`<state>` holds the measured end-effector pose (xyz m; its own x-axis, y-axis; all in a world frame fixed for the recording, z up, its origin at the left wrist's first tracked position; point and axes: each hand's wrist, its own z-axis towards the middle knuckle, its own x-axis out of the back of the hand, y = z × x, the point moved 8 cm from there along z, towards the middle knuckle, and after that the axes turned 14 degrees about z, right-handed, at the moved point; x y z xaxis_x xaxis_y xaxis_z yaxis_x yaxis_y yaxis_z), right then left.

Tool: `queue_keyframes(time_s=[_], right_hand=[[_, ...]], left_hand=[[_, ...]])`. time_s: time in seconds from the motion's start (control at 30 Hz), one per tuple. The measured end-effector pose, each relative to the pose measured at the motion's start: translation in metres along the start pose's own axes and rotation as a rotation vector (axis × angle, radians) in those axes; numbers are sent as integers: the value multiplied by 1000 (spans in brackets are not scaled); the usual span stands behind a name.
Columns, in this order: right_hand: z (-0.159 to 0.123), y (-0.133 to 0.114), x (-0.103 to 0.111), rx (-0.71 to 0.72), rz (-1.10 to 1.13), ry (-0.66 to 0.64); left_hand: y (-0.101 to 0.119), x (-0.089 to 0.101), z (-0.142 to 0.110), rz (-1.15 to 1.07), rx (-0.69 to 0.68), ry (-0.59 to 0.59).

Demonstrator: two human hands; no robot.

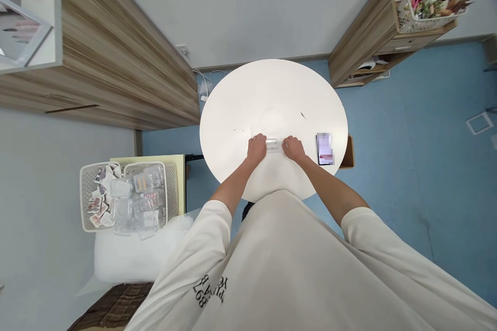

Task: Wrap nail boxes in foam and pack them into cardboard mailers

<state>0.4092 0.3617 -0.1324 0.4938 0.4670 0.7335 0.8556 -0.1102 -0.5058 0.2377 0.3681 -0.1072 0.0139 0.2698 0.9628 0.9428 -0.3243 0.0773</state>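
Observation:
A small clear plastic box [273,145] lies on the white round table [272,88], between my two hands. My left hand [257,148] is closed at the box's left end, its fingers bent over that edge. At the right end, my right hand [294,148] has its fingers curled together in a pinch. Its fingertips are beside the box's end, and what they hold is too small and see-through to make out. Both forearms rest low over the near part of the table.
A phone [325,149] lies right of my right hand. White baskets [166,201] with clear plastic boxes and packets stand at the left. Wooden cabinets [128,46] rise at the back left, and another cabinet [365,36] with a flower basket stands back right. A brown bin [348,152] sits beside the table.

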Motion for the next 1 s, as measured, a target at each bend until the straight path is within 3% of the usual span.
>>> queue_keyframes(time_s=[0.1,0.17,0.23,0.43,0.7,0.87,1.0], right_hand=[[5,0,0,-19,-26,13],[7,0,0,-32,-38,20],[9,1,0,-42,-46,20],[12,1,1,-51,-48,23],[6,2,7,-47,97,63],[-18,-4,11,23,127,179],[-47,-9,6,44,81,237]], left_hand=[[20,6,-6,43,-153,111],[41,-4,-13,44,-328,68],[54,-18,-19,35,-414,11],[45,-34,-18,76,-231,64],[36,-30,-6,13,-180,-10],[33,-23,-6,-32,-160,-58],[32,-20,-22,-12,-163,-70]])
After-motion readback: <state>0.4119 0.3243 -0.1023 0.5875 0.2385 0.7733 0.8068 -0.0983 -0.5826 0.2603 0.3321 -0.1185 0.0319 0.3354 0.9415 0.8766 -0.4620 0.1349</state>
